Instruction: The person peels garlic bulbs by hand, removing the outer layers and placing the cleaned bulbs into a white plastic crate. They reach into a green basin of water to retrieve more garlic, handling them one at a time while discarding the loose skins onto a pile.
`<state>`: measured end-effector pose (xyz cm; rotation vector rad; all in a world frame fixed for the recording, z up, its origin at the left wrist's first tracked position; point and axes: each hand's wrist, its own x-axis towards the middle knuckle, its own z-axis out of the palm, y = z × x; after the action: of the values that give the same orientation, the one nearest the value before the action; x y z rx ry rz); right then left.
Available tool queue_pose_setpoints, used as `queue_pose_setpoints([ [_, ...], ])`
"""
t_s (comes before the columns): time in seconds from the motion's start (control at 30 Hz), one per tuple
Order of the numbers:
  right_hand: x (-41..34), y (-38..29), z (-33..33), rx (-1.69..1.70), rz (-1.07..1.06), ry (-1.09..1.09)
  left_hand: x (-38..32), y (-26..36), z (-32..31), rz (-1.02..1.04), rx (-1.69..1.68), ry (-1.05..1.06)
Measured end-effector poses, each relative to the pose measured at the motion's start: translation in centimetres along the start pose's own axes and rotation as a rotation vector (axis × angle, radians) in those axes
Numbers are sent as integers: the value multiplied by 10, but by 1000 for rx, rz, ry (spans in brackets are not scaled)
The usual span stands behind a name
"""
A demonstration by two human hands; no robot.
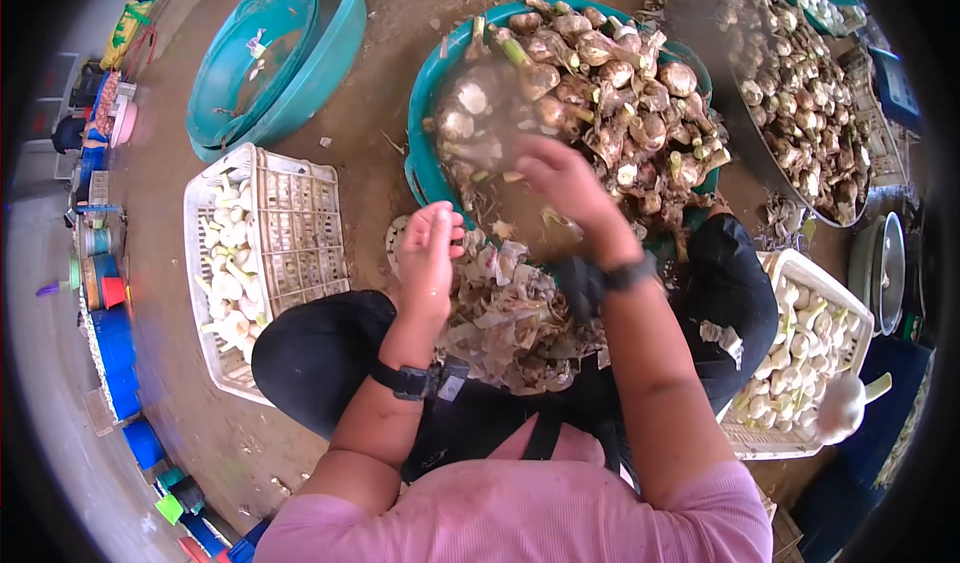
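Note:
My left hand (427, 259) is raised over a heap of papery garlic skins (517, 315) between my legs. Its fingers are loosely curled, and I see nothing in them. Blurred by motion, my right hand (559, 177) reaches over the near side of a teal basin (420, 105), fingers spread and holding nothing visible. Dirty, untrimmed garlic bulbs (615, 75) fill that basin in a mound. Paler, cleaned bulbs with short stems lie in a white plastic crate (300, 225) on my left and another crate (859, 323) on my right. One garlic bulb (841, 411) appears above the right crate's rim.
Nested teal tubs (349, 38) stand on the dirt floor at upper left. A wide round container of dirty garlic (802, 105) is at upper right, with a metal bowl (891, 274) below it. Blue containers (112, 342) line the far left.

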<state>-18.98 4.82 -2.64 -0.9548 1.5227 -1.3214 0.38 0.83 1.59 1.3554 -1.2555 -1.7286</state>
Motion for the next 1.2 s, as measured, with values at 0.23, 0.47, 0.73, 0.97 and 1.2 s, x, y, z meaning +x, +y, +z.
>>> queue_pose_setpoints([
  [0.23, 42, 62, 56, -549, 393, 14, 15, -27, 3, -87, 144, 185],
  [0.47, -40, -9, 58, -474, -277, 183, 14, -8, 23, 130, 105, 9],
  [0.73, -73, -19, 45, -716, -32, -22, -5, -3, 19, 24, 201, -344],
  [0.97, -88, -13, 42, 824, 574, 72, -8, 6, 12, 206, 195, -557],
  [1.2, -83, 8, 29, 674, 589, 73, -31, 34, 15, 303, 579, -703],
])
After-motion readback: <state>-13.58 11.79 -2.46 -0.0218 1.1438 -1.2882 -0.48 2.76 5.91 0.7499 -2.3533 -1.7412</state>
